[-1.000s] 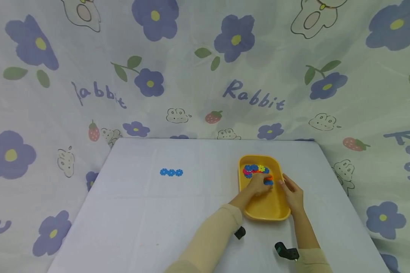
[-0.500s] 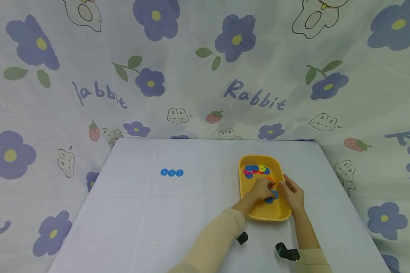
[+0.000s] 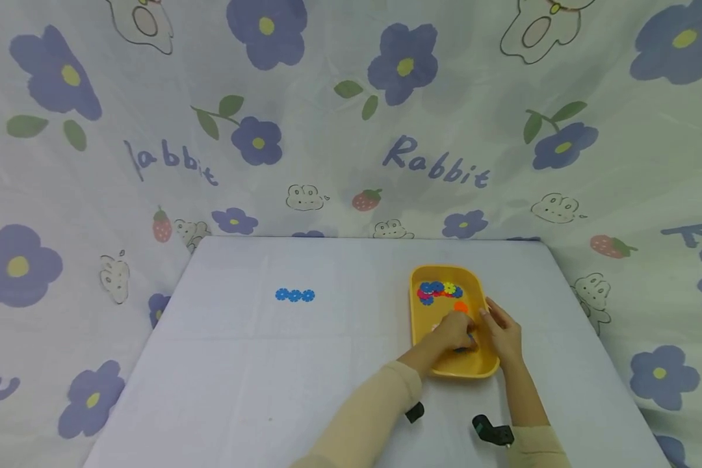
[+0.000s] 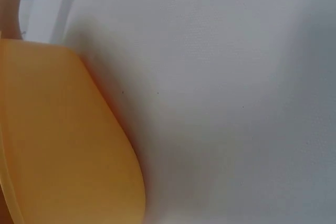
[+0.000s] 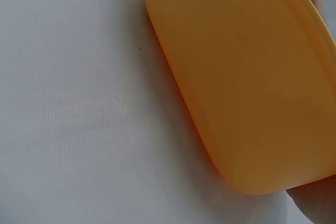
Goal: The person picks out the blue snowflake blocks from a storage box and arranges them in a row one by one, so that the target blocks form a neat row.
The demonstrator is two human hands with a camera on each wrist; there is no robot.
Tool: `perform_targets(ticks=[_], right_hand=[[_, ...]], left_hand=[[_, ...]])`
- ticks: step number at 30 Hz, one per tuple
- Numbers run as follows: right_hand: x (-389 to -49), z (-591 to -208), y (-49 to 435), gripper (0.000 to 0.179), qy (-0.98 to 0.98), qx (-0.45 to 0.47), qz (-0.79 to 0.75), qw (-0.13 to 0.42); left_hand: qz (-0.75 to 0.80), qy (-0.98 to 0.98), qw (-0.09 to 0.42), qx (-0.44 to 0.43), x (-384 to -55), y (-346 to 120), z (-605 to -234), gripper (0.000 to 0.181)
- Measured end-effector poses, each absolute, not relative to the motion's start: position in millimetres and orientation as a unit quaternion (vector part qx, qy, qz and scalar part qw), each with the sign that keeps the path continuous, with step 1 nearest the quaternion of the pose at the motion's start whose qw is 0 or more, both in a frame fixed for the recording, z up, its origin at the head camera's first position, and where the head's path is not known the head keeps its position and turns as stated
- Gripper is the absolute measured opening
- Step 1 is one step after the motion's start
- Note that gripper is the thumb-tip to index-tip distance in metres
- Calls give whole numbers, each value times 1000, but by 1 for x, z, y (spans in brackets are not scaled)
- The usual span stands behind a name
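A yellow plastic tray (image 3: 465, 374) lies on the right side of the table. My left hand (image 3: 455, 331) reaches into it, fingers curled down over blue snowflake discs (image 3: 462, 350), which the hand mostly covers. My right hand (image 3: 505, 336) grips the tray's right side, thumb at the rim and fingers outside. Just beyond the left hand lies an orange snowflake disc (image 3: 461, 306). At the tray's far end are several more discs, blue, pink and red, with a yellow disc (image 3: 450, 288) among them. Both wrist views show mainly the tray's outer wall (image 4: 68, 135).
Three blue snowflake discs (image 3: 295, 296) form a row on the white tabletop (image 3: 222, 364), left of the tray. Black wrist cameras (image 3: 491, 431) hang near both forearms. A flower-printed cloth (image 3: 327, 130) rises behind the table.
My left hand has moved nearer within the tray, along with blue discs, uncovering the orange disc. The right hand keeps its place on the tray's side.
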State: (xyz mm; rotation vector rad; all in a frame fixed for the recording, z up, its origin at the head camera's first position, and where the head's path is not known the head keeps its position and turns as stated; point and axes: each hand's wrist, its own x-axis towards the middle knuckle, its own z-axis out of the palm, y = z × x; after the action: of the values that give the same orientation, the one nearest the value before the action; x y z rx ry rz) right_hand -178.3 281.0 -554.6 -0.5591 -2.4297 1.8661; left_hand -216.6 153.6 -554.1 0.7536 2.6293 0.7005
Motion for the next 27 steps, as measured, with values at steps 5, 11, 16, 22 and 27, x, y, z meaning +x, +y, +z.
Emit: perform_targets(ticks=[5,11,16,22,27], right_hand=[[-178,-553,281,62,-779,-186,599,7],[-178,-553,281,62,-779,-193,597,13],[-179,-552,280,62,-776,-182,603,11],[-179,-552,281,58,-777,-150,611,20],[-179,-553,284,55,-793,-104,600,23]], left_hand=[[219,915,171,293,-214,151,-547,25],[200,919,153,302,-212,150,-547,14],[205,921,133,302,-212,147,-553,21],[216,927,128,280,-210,146,-553,30],[217,929,123,275,-208,146,-552,30]])
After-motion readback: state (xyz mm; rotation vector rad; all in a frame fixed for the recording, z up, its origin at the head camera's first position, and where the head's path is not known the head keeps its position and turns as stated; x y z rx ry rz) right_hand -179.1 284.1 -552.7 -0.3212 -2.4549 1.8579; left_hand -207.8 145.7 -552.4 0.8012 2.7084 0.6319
